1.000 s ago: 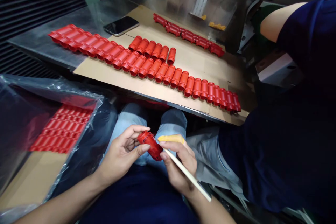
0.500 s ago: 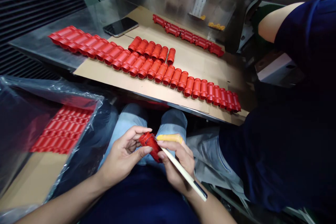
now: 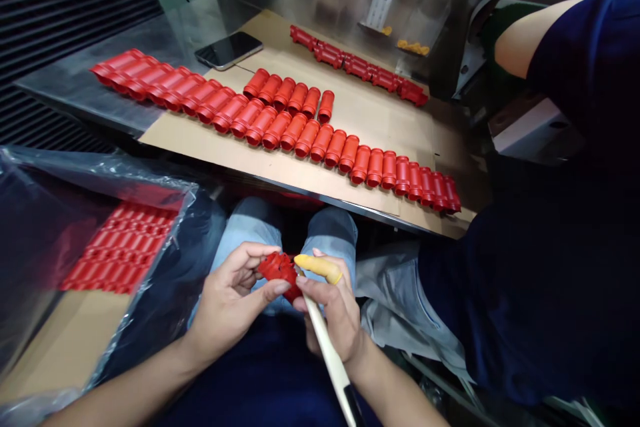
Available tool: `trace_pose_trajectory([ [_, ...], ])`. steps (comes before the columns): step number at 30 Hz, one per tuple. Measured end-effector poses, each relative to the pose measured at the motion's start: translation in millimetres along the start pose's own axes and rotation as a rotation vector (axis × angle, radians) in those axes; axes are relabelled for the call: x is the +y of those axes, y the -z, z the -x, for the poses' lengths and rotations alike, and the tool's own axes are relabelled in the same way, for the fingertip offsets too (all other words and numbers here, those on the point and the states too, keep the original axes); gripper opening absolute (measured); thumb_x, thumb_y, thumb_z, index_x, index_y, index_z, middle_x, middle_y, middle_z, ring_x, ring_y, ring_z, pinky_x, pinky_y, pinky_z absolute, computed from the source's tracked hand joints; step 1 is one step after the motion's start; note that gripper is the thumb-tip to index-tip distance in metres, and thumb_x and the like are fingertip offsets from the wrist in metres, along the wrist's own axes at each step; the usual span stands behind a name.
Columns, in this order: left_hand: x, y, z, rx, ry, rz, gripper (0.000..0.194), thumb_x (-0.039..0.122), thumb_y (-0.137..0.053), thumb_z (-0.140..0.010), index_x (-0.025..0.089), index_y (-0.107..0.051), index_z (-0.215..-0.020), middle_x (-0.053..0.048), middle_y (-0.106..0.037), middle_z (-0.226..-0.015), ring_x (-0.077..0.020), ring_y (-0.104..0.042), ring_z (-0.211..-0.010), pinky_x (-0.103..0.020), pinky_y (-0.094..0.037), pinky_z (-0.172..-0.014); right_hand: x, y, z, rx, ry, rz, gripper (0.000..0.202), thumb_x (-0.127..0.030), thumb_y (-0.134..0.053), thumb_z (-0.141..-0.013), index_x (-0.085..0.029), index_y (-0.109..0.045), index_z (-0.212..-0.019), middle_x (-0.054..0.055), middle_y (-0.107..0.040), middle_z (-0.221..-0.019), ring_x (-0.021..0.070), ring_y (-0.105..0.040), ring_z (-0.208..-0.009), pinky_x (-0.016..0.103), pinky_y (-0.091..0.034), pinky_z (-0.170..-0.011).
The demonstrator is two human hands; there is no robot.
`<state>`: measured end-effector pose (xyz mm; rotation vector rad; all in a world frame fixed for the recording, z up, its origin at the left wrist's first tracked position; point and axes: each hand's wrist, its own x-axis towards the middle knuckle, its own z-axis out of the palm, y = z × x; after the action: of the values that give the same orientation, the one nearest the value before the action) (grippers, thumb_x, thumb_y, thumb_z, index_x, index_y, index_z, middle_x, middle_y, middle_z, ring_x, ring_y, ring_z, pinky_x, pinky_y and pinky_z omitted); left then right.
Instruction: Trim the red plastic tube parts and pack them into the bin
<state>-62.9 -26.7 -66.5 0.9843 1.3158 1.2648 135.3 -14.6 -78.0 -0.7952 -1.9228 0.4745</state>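
Observation:
My left hand (image 3: 239, 287) is closed on a red plastic tube-shaped part (image 3: 278, 272), gripping it between thumb and fingers above my lap. A knife with a long cream handle (image 3: 326, 347) and a dark end is held in my right hand (image 3: 333, 313). Its thin tip is against or very near the part's right side; the fingers partly hide it. One finger of my right hand wears a yellow finger cot (image 3: 319, 268). The right thumb and fingers also sit close to the red part's lower end.
A long row of red tubes (image 3: 297, 133) lies on cardboard (image 3: 210, 150) on the metal table, with shorter rows behind and a phone (image 3: 229, 51). At left, a plastic-lined box (image 3: 107, 340) holds more red parts. Another person's dark sleeve (image 3: 575, 47) is close on the right.
The red part has been turned in my left hand, its end now facing more upward. My right hand has tilted the knife, its handle swinging downward to a steeper angle.

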Motion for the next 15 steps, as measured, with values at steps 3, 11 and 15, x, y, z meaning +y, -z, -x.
trace_pose_trajectory([
  [3,-3.2,4.9,-2.7,-0.019,0.055,0.058,0.036,0.027,-0.095,-0.086,0.022,-0.075,-0.116,-0.003,-0.083,-0.098,-0.0174,-0.080,-0.083,-0.023,-0.064,-0.078,-5.2,7.4,-3.7,0.011,-0.116,-0.124,0.025,-0.022,-0.058,-0.112,-0.022,-0.066,-0.136,0.016,-0.077,-0.122,0.0301,-0.074,-0.123,0.059,-0.062,-0.113],
  [11,-7.9,5.0,-10.4,-0.122,0.203,0.405,0.039,0.034,-0.086,-0.096,0.022,-0.071,-0.130,-0.008,-0.082,-0.101,-0.0188,-0.076,-0.089,-0.027,-0.061,-0.085,5.1,16.5,-1.5,0.108,-0.514,-0.686,0.025,-0.047,-0.069,-0.109,-0.024,-0.071,-0.119,0.014,-0.082,-0.118,0.0279,-0.082,-0.108,0.045,-0.069,-0.095],
  [15,-6.8,1.3,-9.7,-0.132,0.250,0.463,0.043,0.035,-0.085,-0.096,0.022,-0.071,-0.134,-0.012,-0.082,-0.110,-0.0217,-0.078,-0.092,-0.030,-0.062,-0.087,15.4,27.9,2.4,0.086,-0.564,-0.850,0.025,-0.047,-0.074,-0.105,-0.026,-0.072,-0.118,0.010,-0.082,-0.106,0.0258,-0.082,-0.096,0.044,-0.069,-0.087],
])
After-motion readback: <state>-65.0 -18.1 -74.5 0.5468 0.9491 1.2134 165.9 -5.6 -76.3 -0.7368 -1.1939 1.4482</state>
